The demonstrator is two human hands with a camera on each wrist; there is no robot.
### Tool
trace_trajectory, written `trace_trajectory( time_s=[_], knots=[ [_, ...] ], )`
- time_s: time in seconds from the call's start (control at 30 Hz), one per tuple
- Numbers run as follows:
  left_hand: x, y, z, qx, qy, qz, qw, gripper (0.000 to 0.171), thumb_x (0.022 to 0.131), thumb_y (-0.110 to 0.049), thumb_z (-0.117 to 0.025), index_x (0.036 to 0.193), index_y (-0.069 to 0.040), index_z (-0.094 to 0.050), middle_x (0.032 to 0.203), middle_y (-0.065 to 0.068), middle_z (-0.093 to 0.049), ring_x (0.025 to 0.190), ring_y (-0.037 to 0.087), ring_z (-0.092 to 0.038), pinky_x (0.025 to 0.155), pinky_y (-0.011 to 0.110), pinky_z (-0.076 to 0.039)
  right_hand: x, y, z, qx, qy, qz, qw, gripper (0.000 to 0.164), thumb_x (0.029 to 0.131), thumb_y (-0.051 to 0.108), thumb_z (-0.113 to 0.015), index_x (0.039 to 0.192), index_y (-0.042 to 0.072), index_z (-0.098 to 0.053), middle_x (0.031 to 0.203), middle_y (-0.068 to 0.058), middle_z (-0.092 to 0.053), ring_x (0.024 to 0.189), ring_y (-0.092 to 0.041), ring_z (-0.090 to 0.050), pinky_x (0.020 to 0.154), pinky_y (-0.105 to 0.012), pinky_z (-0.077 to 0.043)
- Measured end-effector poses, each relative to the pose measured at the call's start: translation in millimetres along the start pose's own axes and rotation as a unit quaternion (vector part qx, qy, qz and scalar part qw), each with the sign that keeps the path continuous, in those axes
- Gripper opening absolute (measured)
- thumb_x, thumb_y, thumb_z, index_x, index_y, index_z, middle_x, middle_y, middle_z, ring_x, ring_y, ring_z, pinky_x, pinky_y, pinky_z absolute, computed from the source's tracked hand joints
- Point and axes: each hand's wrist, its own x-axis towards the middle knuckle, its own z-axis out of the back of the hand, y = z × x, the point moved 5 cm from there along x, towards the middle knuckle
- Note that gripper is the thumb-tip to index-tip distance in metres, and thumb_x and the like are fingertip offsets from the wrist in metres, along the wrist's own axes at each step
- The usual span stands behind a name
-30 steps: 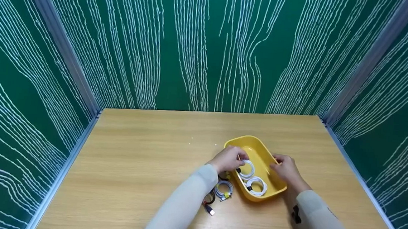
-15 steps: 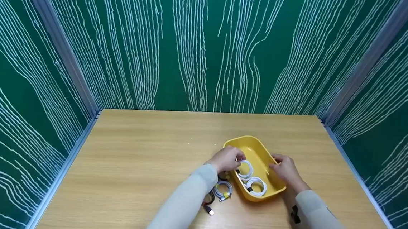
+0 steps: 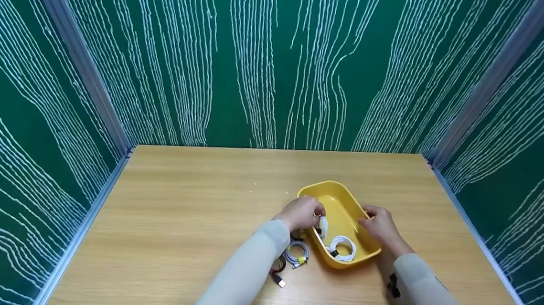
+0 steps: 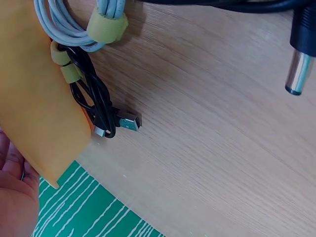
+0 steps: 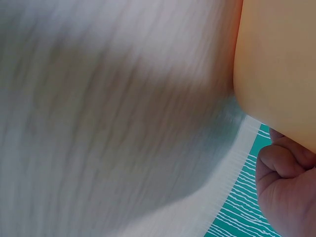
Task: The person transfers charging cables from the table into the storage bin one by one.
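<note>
My left hand [image 3: 302, 212] reaches over the left rim of a yellow plastic bin [image 3: 342, 210] and pinches a white coiled cable [image 3: 324, 228]. This coil stands tilted, nearly edge-on, against the bin's left wall. Flat in the near end of the bin lies a second white coiled cable [image 3: 352, 248] with a black tie. On the bin's right rim, my right hand [image 3: 382, 227] keeps a grip, thumb inside. Both wrist views show the bin's outer wall; the fingertips on the coil are hidden there.
Left of the bin on the wooden table [image 3: 191, 214] lie a light grey coiled cable [image 4: 61, 37] with a yellow tie, a bundled black cable [image 4: 94, 89] and a black cable with a metal barrel plug [image 4: 301, 49]. Green patterned panels [image 3: 248, 74] enclose the table.
The white coil in my left hand has turned from facing up to nearly edge-on and shifted slightly left. My right hand and the bin have stayed in place.
</note>
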Motion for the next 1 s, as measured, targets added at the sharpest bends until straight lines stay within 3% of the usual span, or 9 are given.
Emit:
trace_trajectory(
  time_s=[0.27, 0.6, 1.0],
  knots=[
    [2.2, -0.4, -2.1, 0.010, 0.007, 0.011, 0.9999, 0.018, 0.101, -0.017, -0.075, 0.116, -0.016, -0.085, 0.116, -0.004, -0.082, 0.106, 0.013, -0.073, 0.099, 0.027, -0.057, -1.2, -1.3, 0.5, -0.006, 0.014, -0.016, 1.000, 0.045, 0.095, -0.002, -0.068, 0.139, -0.010, -0.067, 0.118, -0.029, -0.075, 0.091, -0.020, -0.065, 0.071, -0.020, -0.052],
    [3.5, -4.4, -5.6, 0.016, 0.024, 0.028, 0.9992, 0.011, 0.103, -0.023, -0.076, 0.107, -0.018, -0.085, 0.102, -0.006, -0.081, 0.088, 0.009, -0.065, 0.087, 0.025, -0.057, -1.9, 1.0, -0.6, -0.004, 0.014, -0.019, 1.000, 0.044, 0.095, -0.003, -0.068, 0.139, -0.009, -0.068, 0.123, -0.030, -0.074, 0.097, -0.026, -0.067, 0.075, -0.020, -0.053],
    [3.4, -7.2, -8.3, 0.030, 0.037, 0.034, 0.9983, 0.020, 0.099, -0.020, -0.076, 0.118, -0.019, -0.084, 0.110, -0.005, -0.082, 0.097, 0.011, -0.069, 0.091, 0.027, -0.057, -1.8, 0.6, -1.3, 0.011, 0.006, -0.016, 1.000, 0.040, 0.092, -0.004, -0.068, 0.132, -0.010, -0.071, 0.118, -0.030, -0.076, 0.097, -0.025, -0.069, 0.077, -0.020, -0.054]
  ],
)
